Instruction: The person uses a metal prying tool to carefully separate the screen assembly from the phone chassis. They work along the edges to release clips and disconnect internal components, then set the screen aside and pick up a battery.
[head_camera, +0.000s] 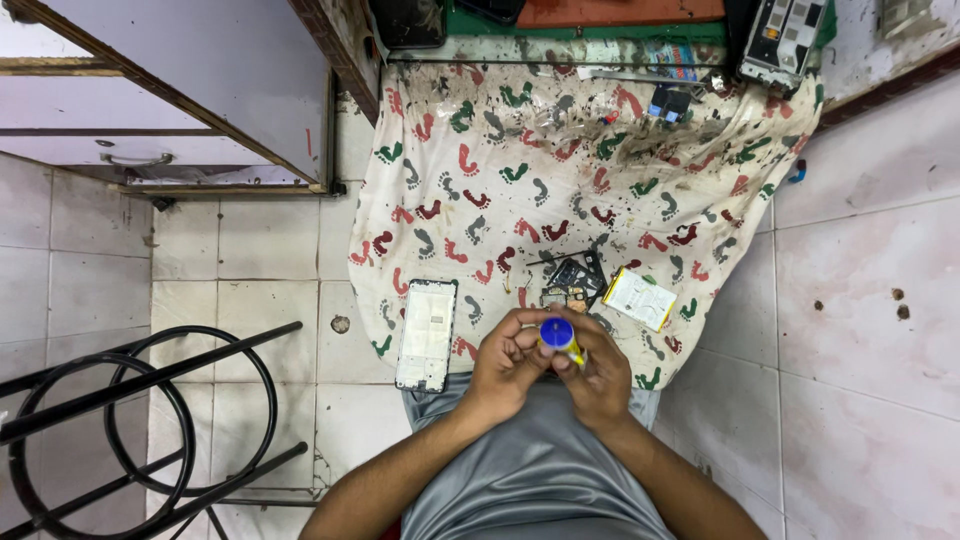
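Observation:
My left hand (508, 360) and my right hand (598, 375) meet over my lap and together grip a small yellow tube with a blue cap (559, 336). The cap points up toward the camera; my left fingertips pinch around it. Just beyond my hands, on a white cloth with coloured footprints (560, 180), lie an opened phone frame (428, 335), a dark circuit board part (572, 280) and a flat white battery with a yellow edge (640, 298).
Another opened phone (782, 38) rests at the cloth's far right corner near a small blue-black part (668, 102). A black metal stool frame (140, 430) stands at left on the tiled floor. A white cabinet with a drawer (170, 110) is at upper left.

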